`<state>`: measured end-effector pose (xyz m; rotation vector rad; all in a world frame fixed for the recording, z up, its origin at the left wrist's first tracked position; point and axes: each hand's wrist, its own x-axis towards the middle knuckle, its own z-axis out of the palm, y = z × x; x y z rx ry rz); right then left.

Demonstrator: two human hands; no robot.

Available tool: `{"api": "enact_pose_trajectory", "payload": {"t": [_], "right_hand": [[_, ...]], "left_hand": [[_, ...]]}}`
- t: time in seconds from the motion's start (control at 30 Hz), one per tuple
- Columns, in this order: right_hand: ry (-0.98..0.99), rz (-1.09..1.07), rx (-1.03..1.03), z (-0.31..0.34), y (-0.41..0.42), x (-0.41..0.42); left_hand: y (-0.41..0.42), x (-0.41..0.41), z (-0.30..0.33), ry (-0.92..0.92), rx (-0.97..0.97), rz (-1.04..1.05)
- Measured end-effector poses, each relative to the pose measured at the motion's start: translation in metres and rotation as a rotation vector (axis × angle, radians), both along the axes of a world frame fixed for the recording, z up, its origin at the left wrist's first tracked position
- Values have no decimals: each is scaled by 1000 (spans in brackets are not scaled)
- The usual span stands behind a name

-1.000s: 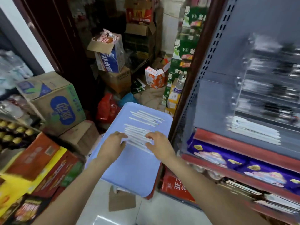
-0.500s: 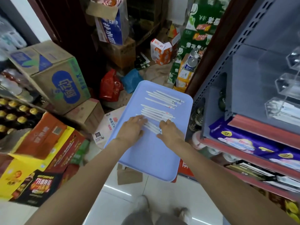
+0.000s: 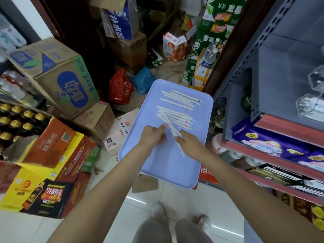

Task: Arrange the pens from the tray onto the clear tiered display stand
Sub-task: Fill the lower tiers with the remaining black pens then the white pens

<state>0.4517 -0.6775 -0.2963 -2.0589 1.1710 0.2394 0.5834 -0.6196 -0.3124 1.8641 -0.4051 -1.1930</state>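
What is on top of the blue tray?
White pens lie on the blue tray: a far group and a nearer pile. Both hands, left and right, lift a few pens. What the tray sits on is hidden.

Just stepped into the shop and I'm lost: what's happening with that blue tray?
A person is picking white pens off the blue tray to stock the clear display stand on the shelf to their right. The right hand grips a small bundle of pens, tilted across the tray, and the left hand pinches its upper part. Two more groups of pens lie farther up the tray. The stand's bottom tier already holds some pens.
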Motion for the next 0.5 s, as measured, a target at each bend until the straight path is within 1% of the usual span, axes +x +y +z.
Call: {"api": "enact_pose_trajectory", "payload": {"t": [0.07,0.1,0.23,0.33,0.43,0.47,0.5], "right_hand": [[-54,2,-15,12,2,-1],[-74,14,-43,18,1,-2],[-157,11,-186,45,-8,-15],[-219,-1,-261,69,-14,-32],[-298,-6,-264,93,-22,-57],[-307,-21,-267,101,-25,-67],[-335,-61,-268,110,-28,-78]], "left_hand": [[-8,-7,15,163,-59,-14],[-13,-9,23,200,-102,-10],[-33,-23,56,214,-215,-9],[-43,-43,83,166,-294,-54],[-49,-68,111,105,-400,-57],[-51,-74,118,41,-430,-68],[-53,-80,123,-70,-455,-107]]}}
